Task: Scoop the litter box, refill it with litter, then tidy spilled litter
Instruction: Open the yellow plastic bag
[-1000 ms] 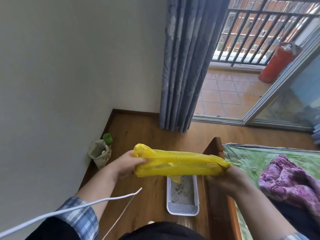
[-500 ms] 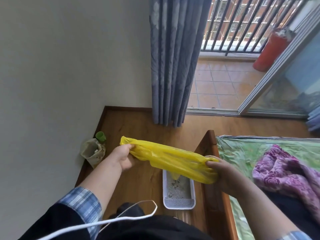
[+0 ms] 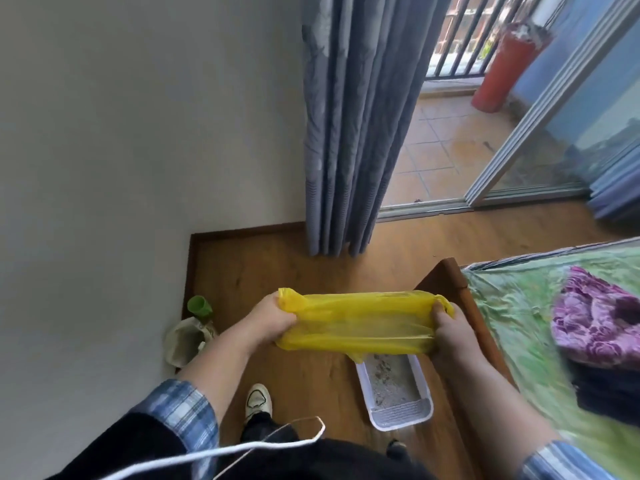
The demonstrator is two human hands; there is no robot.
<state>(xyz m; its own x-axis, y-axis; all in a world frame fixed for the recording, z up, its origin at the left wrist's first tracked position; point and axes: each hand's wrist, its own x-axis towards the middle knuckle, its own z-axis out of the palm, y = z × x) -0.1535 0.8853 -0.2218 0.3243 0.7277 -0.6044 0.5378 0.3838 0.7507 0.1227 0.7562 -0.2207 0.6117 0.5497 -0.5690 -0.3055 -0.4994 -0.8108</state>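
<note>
Fingers (image 3: 283, 318) of our left hand (image 3: 268, 318) curl round one bunched end of the yellow bag (image 3: 363, 322). The fingers (image 3: 440, 317) of our right hand (image 3: 453, 334) pinch the other end. The bag is pulled taut and roughly level between the two hands, held in the air over the floor (image 3: 277, 265).

Our litter box (image 3: 401, 415) stands on the floor below the bag's right half, its long side just beside the wooden bed frame (image 3: 446, 271). The bag hides its far end. Grey litter (image 3: 389, 379) with dark specks lies inside, and the near end is a grated ledge.

Along the floor's left edge, against the wall, we see an open white sack (image 3: 185, 341) with a green cup (image 3: 200, 306) just behind it. Our shoe (image 3: 258, 401) rests on the floor between the sack and the box, apart from both. A white cord (image 3: 225, 452) loops across the bottom of the view, close to us.

At the floor's far edge hangs a grey curtain (image 3: 353, 116). Past it is a tiled balcony with a red cylinder (image 3: 502, 67). On the bed (image 3: 512, 306) to our right lies a purple cloth (image 3: 595, 317) on a green sheet.
</note>
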